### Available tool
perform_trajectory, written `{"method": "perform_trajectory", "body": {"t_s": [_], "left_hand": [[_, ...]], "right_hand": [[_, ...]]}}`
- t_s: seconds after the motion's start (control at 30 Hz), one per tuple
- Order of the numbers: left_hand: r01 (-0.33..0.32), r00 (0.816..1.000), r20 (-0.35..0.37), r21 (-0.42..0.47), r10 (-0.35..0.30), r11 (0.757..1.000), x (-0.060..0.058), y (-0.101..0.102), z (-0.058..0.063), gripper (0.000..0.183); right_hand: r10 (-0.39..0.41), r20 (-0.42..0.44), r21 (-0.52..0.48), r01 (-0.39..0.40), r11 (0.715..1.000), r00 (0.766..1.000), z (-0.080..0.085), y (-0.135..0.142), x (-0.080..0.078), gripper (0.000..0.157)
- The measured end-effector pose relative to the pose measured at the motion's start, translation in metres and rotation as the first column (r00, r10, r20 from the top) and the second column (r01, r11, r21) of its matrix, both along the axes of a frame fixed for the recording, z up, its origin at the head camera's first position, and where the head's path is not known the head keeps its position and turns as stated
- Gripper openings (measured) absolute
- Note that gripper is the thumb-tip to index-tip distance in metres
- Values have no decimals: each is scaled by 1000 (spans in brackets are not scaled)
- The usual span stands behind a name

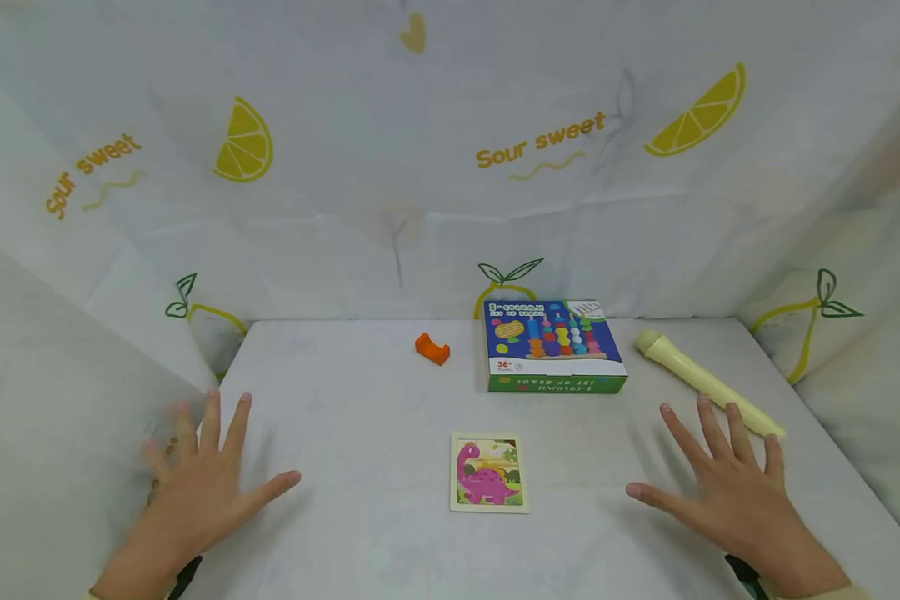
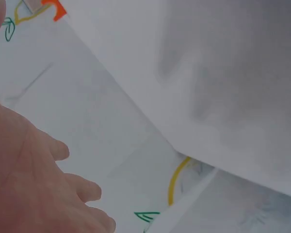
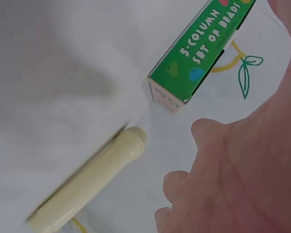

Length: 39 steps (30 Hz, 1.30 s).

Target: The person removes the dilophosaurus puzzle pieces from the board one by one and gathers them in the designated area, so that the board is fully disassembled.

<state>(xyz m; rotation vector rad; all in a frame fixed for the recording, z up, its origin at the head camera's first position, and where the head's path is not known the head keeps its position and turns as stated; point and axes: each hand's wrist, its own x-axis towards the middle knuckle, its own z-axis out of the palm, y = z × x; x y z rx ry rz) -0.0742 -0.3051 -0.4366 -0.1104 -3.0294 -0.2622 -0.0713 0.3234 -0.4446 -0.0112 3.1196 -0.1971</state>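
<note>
Fingers spread wide, my left hand (image 1: 198, 487) hovers over the left edge of the white table and holds nothing. On the right my right hand (image 1: 738, 496) is likewise spread and bare, its fingertips just in front of a pale yellow microphone-shaped stick (image 1: 708, 382). Between the hands lies a small square picture board (image 1: 489, 472) with a pink dinosaur. Behind it stands a blue and green bead-set box (image 1: 555, 346), whose green side (image 3: 201, 51) shows in the right wrist view. An orange notched block (image 1: 432, 349) sits left of the box.
A white tabletop (image 1: 345, 417) carries all these things. White cloth (image 1: 330, 167) printed with lemon slices and lettering hangs behind and along both sides. The table's left corner (image 2: 179, 149) shows in the left wrist view.
</note>
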Motion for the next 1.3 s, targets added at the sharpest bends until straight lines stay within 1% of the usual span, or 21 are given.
{"method": "perform_trajectory", "body": {"t_s": [0.1,0.17,0.2,0.3,0.37,0.43,0.5,0.6,0.67,0.73,0.83,0.93,1.0,1.07,1.2,1.3], "left_hand": [[17,1000,13,28,-17,999,-5,16,-3,129],[30,999,28,53,-32,998,-9,30,-4,130],[39,998,38,70,-42,997,-12,39,-5,130],[77,996,41,109,-82,991,-21,67,-9,127],[111,993,28,119,-115,987,-27,88,-13,125],[152,988,15,127,-155,980,-32,108,-17,122],[192,981,9,143,-195,971,-36,129,-19,119],[237,969,28,154,-244,959,-40,157,-20,116],[267,960,40,171,-278,948,-42,173,-21,110],[300,948,53,169,-313,939,-43,186,-22,103],[352,929,57,176,-367,919,-44,201,-23,85],[386,916,58,149,-398,910,-47,212,-25,65],[396,913,51,135,-406,908,-49,217,-26,54],[401,912,40,121,-409,908,-50,220,-26,46],[400,913,34,110,-406,910,-53,227,-26,38],[405,911,35,101,-411,908,-57,231,-28,34]], "right_hand": [[15,34,-19,-14,1000,999,-2,-14,-4,126],[40,44,-27,-39,999,998,-3,-27,-8,127],[57,44,-29,-55,998,997,-3,-34,-10,126],[121,36,-36,-120,992,992,-4,-56,-16,125],[172,26,-39,-171,984,985,-4,-72,-20,122],[227,15,-49,-226,973,974,-5,-88,-23,120],[283,4,-69,-282,957,959,-7,-103,-26,117],[359,3,-112,-356,928,933,-12,-124,-28,110],[393,15,-137,-387,912,919,-15,-137,-30,105],[416,34,-162,-406,900,909,-18,-150,-32,100],[440,51,-196,-423,884,896,-18,-163,-33,91],[456,65,-226,-432,873,888,-17,-171,-35,82],[461,76,-235,-433,870,884,-16,-173,-35,78],[464,89,-237,-434,869,881,-15,-174,-36,76],[463,107,-235,-431,872,880,-16,-176,-35,71],[449,126,-244,-411,878,885,-17,-176,-34,69]]}}
